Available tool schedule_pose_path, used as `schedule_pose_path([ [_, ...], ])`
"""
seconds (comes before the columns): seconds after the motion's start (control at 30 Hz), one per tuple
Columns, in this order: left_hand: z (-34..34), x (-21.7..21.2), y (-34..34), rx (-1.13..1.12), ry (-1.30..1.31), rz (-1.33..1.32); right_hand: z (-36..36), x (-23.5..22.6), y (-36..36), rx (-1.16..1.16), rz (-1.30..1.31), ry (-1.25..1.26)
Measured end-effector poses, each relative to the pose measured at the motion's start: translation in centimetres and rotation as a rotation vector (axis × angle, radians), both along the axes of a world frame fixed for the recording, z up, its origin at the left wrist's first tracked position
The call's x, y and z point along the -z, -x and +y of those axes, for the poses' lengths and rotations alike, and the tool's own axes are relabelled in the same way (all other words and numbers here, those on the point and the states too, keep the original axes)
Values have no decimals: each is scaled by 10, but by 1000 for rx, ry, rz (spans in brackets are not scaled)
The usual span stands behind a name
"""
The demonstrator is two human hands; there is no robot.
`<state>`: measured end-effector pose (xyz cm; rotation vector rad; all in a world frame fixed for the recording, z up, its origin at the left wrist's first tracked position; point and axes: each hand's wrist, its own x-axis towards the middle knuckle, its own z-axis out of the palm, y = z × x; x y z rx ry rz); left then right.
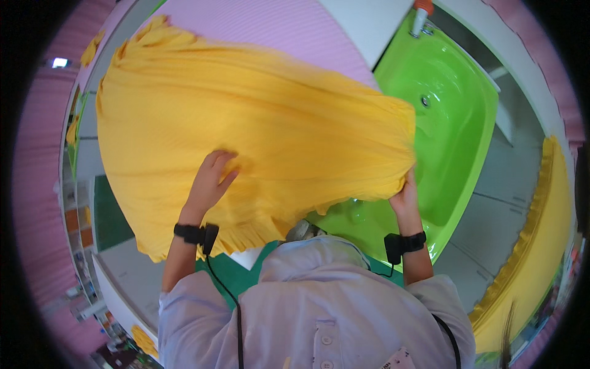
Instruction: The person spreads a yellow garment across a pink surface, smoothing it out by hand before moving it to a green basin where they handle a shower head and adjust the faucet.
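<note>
A large yellow cloth cover (264, 123) with a gathered, frilled edge spreads over a pink ridged surface, its right end hanging over the edge of a green basin. My left hand (212, 178) rests on or just over the cloth near its middle, fingers bent slightly and thumb apart, holding nothing. At the right end, my right hand (404, 190) is closed on the cover's edge beside the basin. Its fingertips are partly hidden behind the cloth. Each wrist wears a black strap with a small device and cable.
The bright green basin (455, 135) has a drain and, at its far end, an orange-topped tap (422, 15). Pink ridged padding (289, 27) shows beyond the cover. Another yellow cover (534, 264) lies at far right. Shelves (78, 227) with small items stand at the left.
</note>
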<state>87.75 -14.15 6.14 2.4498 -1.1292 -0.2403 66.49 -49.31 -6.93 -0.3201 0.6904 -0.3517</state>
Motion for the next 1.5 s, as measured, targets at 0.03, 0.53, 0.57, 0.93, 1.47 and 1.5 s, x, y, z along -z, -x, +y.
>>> schedule_pose_path([
  [0.03, 30, -5, 15, -117, -79, 44, 7, -10, 0, -38, 0, -4],
  [0.53, 216, 56, 140, -495, -56, -314, 73, -14, 8, -276, 112, 204],
  [0.57, 217, 59, 141, -468, -43, -365, 73, -17, 12, -261, 116, 299],
  [0.93, 228, 51, 191, -476, 47, -309, 63, 0, 40, -236, 160, 423],
  [1.47, 374, 140, 209, -1460, 868, 520, -68, -10, 32, -326, -14, 120],
  [1.5, 378, 136, 197, -1557, 1066, 611, -68, -14, 24, -298, 131, 114],
])
